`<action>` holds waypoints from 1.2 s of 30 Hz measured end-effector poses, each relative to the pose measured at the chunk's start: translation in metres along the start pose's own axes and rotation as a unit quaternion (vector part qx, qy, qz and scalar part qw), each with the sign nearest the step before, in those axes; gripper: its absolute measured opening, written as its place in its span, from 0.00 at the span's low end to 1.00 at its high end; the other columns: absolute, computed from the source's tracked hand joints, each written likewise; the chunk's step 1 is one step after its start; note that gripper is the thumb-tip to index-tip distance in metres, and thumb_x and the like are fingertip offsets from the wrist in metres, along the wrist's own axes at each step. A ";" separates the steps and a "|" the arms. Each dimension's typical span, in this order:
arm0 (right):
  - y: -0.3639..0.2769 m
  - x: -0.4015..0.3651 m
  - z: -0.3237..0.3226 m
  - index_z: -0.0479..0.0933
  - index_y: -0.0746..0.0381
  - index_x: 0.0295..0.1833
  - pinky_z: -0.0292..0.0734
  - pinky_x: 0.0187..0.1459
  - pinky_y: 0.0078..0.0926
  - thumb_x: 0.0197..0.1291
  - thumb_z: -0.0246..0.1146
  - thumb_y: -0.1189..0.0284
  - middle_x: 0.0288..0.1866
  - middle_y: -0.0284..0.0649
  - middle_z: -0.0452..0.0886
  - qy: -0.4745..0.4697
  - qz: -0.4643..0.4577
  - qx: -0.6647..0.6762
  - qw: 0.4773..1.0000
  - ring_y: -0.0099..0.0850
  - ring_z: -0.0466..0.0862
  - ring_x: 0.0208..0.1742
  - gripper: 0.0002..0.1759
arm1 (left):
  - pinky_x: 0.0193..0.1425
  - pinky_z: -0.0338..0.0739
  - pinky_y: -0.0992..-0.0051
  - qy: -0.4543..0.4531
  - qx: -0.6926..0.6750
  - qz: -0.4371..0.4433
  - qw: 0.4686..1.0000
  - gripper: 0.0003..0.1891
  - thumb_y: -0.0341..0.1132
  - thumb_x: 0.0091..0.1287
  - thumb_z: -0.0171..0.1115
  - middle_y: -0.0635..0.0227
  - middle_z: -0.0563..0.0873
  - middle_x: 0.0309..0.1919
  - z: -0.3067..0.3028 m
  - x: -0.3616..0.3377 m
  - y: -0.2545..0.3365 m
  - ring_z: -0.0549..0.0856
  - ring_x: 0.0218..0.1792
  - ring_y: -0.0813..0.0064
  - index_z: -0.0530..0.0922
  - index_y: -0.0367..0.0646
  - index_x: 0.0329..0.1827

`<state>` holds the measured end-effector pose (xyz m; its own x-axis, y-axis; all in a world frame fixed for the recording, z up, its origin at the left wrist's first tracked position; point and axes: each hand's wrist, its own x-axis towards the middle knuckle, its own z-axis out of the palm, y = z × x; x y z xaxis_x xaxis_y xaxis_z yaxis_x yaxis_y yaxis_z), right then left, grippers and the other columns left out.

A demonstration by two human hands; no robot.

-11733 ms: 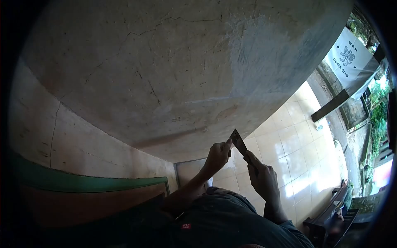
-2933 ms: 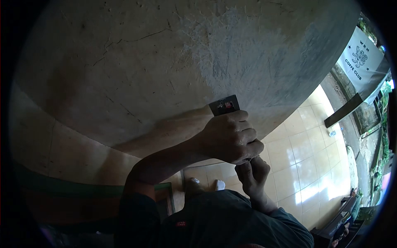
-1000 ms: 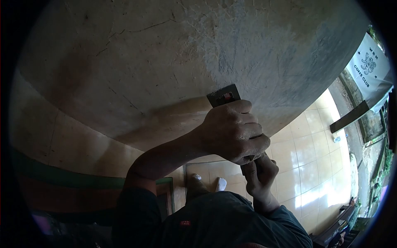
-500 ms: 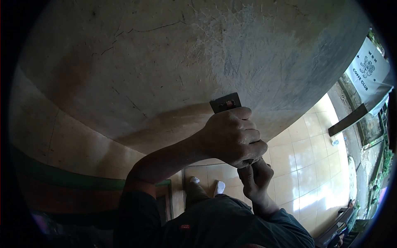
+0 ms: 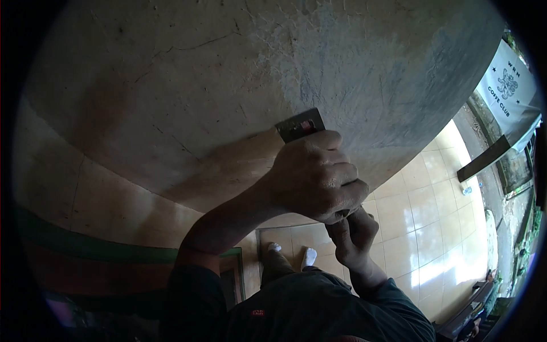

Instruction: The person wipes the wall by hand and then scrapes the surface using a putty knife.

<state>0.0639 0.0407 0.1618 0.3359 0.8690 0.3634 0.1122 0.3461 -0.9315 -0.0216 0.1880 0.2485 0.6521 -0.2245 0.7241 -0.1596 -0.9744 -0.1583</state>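
Note:
A scraper [image 5: 289,130] with a flat dark blade and a reddish patch near its handle lies against the worn, flaking wall [image 5: 216,85]. My left hand [image 5: 322,176] is closed round the handle just below the blade, knuckles facing me. Lower down, my right hand [image 5: 356,233] is closed round the tail end of the same handle, close under the left. Both hands cover most of the handle. Above the blade the wall has a rough grey patch [image 5: 325,68] with peeling paint.
Glossy cream floor tiles [image 5: 427,228] spread to the right, beneath my white-socked feet [image 5: 309,257]. A hanging white banner [image 5: 507,82] is at the far right, above a dark post [image 5: 484,159]. A green-edged ledge [image 5: 102,239] runs along the lower left.
Both hands and the scraper have moved up the wall a little, with the blade higher and slightly further left. My view has shifted slightly. The grip is the same.

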 end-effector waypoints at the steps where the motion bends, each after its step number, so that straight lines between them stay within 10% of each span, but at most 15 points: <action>1: 0.000 -0.004 0.002 0.75 0.73 0.44 0.62 0.24 0.16 0.64 0.57 0.79 0.19 0.32 0.73 0.002 0.010 0.001 1.000 0.14 0.69 0.22 0.07 | 0.24 0.61 0.77 0.000 0.005 0.001 1.000 0.09 0.34 0.38 0.65 0.80 0.68 0.12 0.005 -0.004 0.002 0.71 0.15 0.82 0.70 0.53 0.16; 25: 0.000 -0.016 0.010 0.74 0.73 0.43 0.62 0.25 0.16 0.66 0.56 0.75 0.21 0.31 0.74 0.025 0.061 0.076 0.995 0.15 0.68 0.23 0.10 | 0.25 0.60 0.75 -0.015 -0.045 0.000 0.999 0.10 0.36 0.33 0.65 0.79 0.65 0.10 0.008 -0.007 0.004 0.68 0.12 0.82 0.70 0.54 0.13; 29: -0.007 0.018 0.011 0.69 0.72 0.42 0.54 0.18 0.14 0.70 0.52 0.70 0.19 0.31 0.70 -0.034 -0.054 0.064 0.996 0.14 0.68 0.18 0.13 | 0.25 0.59 0.75 -0.005 -0.005 0.025 1.000 0.09 0.36 0.35 0.64 0.79 0.64 0.09 -0.014 0.007 -0.007 0.67 0.12 0.82 0.69 0.53 0.13; 36: -0.006 -0.020 -0.007 0.65 0.81 0.60 0.67 0.29 0.19 0.60 0.54 0.64 0.27 0.39 0.76 -0.066 0.026 0.098 0.993 0.22 0.72 0.24 0.31 | 0.30 0.61 0.73 -0.020 -0.061 -0.017 0.998 0.11 0.35 0.40 0.66 0.78 0.68 0.10 0.004 -0.006 0.005 0.70 0.15 0.80 0.69 0.52 0.14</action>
<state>0.0626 0.0190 0.1596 0.2096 0.9215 0.3271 -0.0907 0.3514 -0.9318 -0.0239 0.1841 0.2405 0.6873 -0.1944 0.6999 -0.2241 -0.9733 -0.0502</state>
